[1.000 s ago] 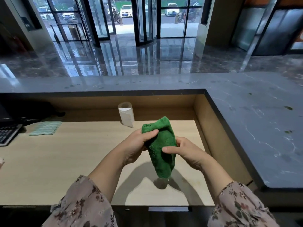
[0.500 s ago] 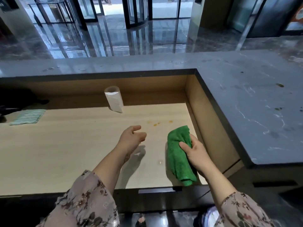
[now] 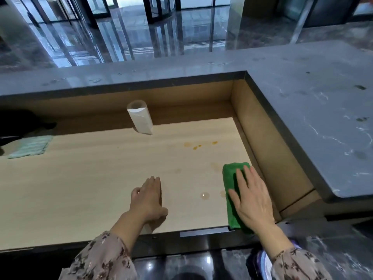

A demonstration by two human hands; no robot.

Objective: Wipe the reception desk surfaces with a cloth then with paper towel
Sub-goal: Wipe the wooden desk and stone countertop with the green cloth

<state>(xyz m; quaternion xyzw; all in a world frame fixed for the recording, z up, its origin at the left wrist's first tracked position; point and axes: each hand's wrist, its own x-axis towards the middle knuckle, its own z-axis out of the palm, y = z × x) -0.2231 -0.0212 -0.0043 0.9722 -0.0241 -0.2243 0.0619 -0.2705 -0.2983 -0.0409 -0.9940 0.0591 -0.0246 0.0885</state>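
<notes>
A folded green cloth (image 3: 230,182) lies flat on the light wooden desk surface (image 3: 101,178), near its right wall. My right hand (image 3: 252,199) presses on the cloth with fingers spread, covering most of it. My left hand (image 3: 148,199) rests palm down on the bare wood to the left, holding nothing. Orange-yellow stains (image 3: 196,146) mark the wood beyond the cloth, and small wet drops (image 3: 204,196) sit beside it. A white paper towel roll (image 3: 140,117) stands upright at the back of the desk.
A grey marble counter (image 3: 302,102) wraps the desk along the back and right, higher than the wood, with dark spots on it. A pale green striped cloth (image 3: 30,146) lies at the far left. Dark equipment (image 3: 20,124) sits behind it.
Both hands held the green cloth up; my left hand let go and came down flat on the wood. My right hand laid the cloth on the desk and flattened onto it.
</notes>
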